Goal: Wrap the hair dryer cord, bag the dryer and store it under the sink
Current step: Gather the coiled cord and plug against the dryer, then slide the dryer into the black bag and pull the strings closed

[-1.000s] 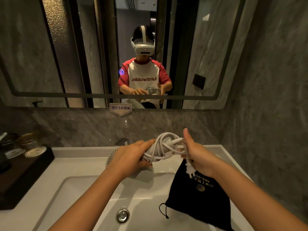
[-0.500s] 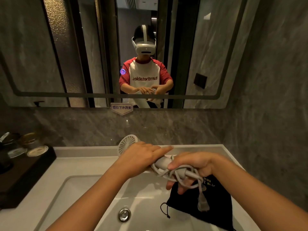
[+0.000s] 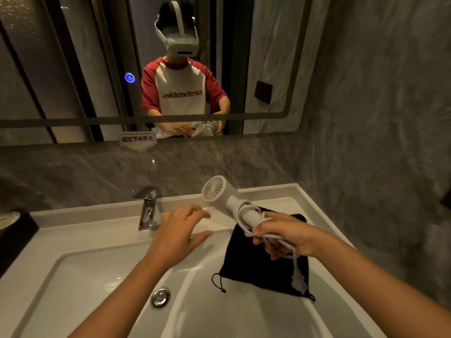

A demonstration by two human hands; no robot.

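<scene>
My right hand (image 3: 285, 234) grips the handle of the white hair dryer (image 3: 220, 192), whose round grille points up and to the left. The white cord (image 3: 246, 215) is coiled around the handle under my fingers, and its plug (image 3: 299, 281) dangles below my hand. A black drawstring bag (image 3: 246, 259) lies flat on the right rim of the sink, right under the dryer. My left hand (image 3: 178, 234) hovers over the basin with fingers spread, holding nothing, a short way left of the dryer.
A chrome faucet (image 3: 147, 208) stands at the back of the white sink (image 3: 80, 272), with the drain stopper (image 3: 160, 297) in the basin. A dark tray (image 3: 14, 235) sits at the far left. A mirror and grey stone walls close in behind and to the right.
My left hand has let go of the dryer and moved left over the basin. My right hand now holds the dryer alone, further right above the bag. The view has tilted down.
</scene>
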